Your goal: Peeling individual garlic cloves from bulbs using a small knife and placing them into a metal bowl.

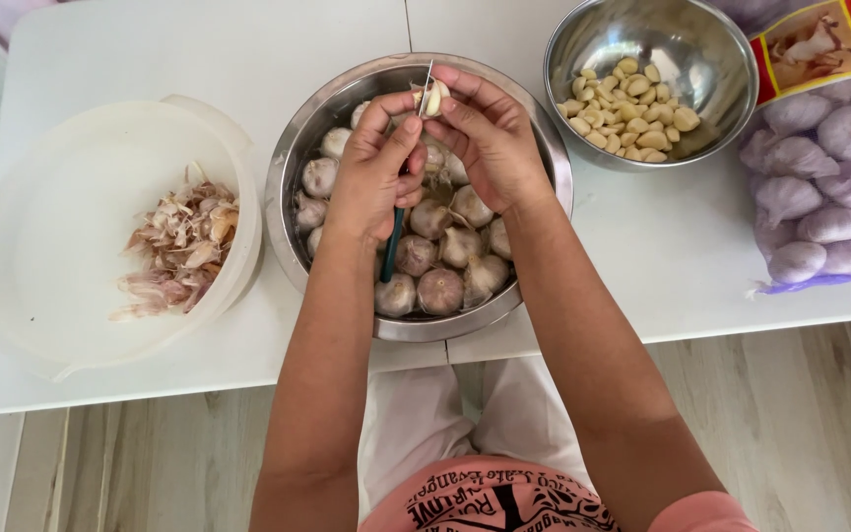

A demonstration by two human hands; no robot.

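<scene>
The left hand [374,167] grips one knife [393,241]; the right hand [490,138] pinches one garlic clove [433,99] above the middle steel bowl [293,172]. Two steel bowls and one plastic tub [71,197] stand on the table [682,246]; about fifteen garlic heads [440,289] lie under the hands.

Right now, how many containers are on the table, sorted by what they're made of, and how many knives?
Steel bowls: 2, one with whole garlic heads and one with peeled cloves
Plastic bowls: 1, white, with garlic skins
Mesh bags of garlic: 1
Knives: 1, green-handled, in the left hand
Total: 5
</scene>
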